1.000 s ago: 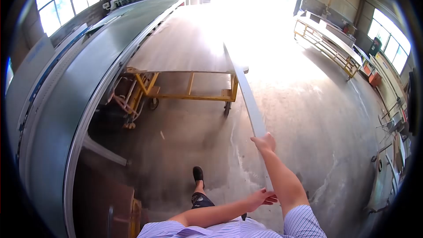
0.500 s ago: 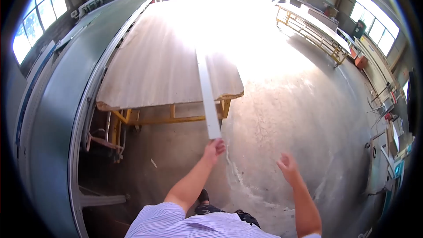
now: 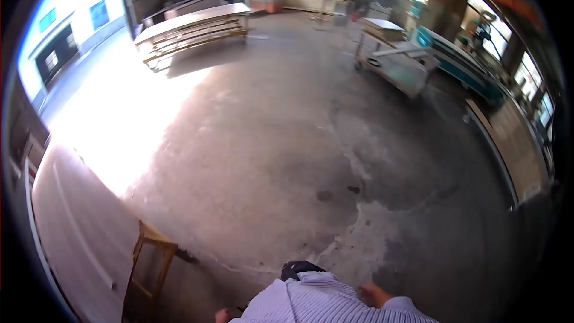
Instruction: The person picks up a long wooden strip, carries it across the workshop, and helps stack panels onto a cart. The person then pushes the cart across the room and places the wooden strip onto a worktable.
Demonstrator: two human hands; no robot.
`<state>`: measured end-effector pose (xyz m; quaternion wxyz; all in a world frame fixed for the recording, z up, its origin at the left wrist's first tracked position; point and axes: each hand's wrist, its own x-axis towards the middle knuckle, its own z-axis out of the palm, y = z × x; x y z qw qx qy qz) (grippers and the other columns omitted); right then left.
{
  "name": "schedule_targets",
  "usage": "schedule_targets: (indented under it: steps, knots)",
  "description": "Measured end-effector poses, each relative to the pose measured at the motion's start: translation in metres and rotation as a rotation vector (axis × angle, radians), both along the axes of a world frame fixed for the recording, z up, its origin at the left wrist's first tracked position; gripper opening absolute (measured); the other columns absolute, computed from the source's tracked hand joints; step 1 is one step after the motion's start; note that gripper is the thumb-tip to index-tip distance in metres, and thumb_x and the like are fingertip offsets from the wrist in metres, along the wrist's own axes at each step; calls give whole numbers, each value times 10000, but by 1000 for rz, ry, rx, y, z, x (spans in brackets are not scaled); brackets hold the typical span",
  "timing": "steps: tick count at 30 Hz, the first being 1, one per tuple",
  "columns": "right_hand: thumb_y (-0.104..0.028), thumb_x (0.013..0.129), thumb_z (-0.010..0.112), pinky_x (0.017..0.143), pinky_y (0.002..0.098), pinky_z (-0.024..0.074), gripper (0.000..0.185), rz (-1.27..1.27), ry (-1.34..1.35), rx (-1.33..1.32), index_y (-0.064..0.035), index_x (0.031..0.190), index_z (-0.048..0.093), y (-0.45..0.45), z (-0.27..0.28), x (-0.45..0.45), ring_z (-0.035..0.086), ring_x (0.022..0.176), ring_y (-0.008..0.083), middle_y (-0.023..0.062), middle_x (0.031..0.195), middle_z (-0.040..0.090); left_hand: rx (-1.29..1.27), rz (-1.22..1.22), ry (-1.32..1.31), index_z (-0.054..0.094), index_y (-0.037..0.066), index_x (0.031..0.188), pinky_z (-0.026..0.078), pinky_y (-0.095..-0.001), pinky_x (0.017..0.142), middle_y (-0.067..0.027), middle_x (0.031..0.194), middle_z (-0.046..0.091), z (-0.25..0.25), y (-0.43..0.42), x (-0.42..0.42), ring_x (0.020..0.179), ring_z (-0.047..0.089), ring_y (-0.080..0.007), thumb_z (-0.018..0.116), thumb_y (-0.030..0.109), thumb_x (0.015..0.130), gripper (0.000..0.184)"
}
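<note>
At the bottom edge, left of the striped shirt, only a small part of my left hand [image 3: 223, 315] shows, and its fingers cannot be made out. My right hand [image 3: 373, 293] is low beside the shirt's right side, blurred, with its fingers unclear. A long pale strip [image 3: 84, 233] lies on the wooden tabletop [image 3: 101, 203] at the lower left, apart from both hands. The yellow frame [image 3: 156, 239] of that table stands at its near corner.
A long table [image 3: 191, 19] on a yellow frame stands at the back left. At the back right are a wheeled cart [image 3: 397, 63] and a teal machine [image 3: 460, 60]. A board on a frame [image 3: 517, 143] leans at the right. The concrete floor [image 3: 269, 131] has pale cracks.
The view has swung to the right. My left hand has let go of the pale strip, which now lies on the tabletop, and both hands have dropped low beside my body.
</note>
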<state>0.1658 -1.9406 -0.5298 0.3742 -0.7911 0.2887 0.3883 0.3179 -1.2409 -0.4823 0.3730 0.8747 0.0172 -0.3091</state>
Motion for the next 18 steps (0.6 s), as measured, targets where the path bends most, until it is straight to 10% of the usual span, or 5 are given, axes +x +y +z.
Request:
schedule_targets:
  steps: [2, 3, 5, 13, 18]
  knots:
    - [-338, 755, 587, 632, 400, 484, 291, -353, 183, -89, -68, 668, 649, 16, 29, 122, 616, 608, 258, 108, 648, 635, -70, 200, 401, 576, 82, 867, 453, -397, 451, -108, 683, 583, 8, -63, 55, 541, 572, -255, 474, 278, 885, 222]
    - [-276, 772, 598, 470, 342, 447, 220, -213, 8, -104, -61, 731, 619, 11, 32, 178, 562, 504, 183, 72, 604, 597, -72, 266, 504, 572, 81, 871, 448, -398, 442, -110, 684, 582, 13, -84, 89, 537, 571, -258, 471, 273, 885, 217]
    - [-226, 754, 619, 584, 330, 486, 217, -355, -282, -30, -54, 884, 641, 11, 27, 286, 605, 631, 183, 77, 742, 644, -61, 334, 579, 565, 79, 880, 436, -399, 424, -115, 685, 582, 28, -114, 160, 529, 569, -263, 466, 262, 885, 207]
    - [-230, 858, 605, 738, 284, 484, 322, -311, -770, 334, -18, 1100, 577, -69, 232, 577, 600, 817, 130, 93, 889, 642, 11, 602, 184, 486, 64, 998, 376, -318, 364, -113, 682, 573, 55, -210, 577, 466, 529, -209, 449, 158, 865, 166]
    - [-315, 782, 654, 726, 346, 498, 380, -660, -314, 61, -44, 1047, 625, -227, 123, 560, 630, 841, 197, 115, 943, 665, -84, 498, 195, 507, 60, 1009, 379, -292, 408, -98, 727, 585, 54, -458, 803, 501, 527, -170, 452, 147, 847, 192]
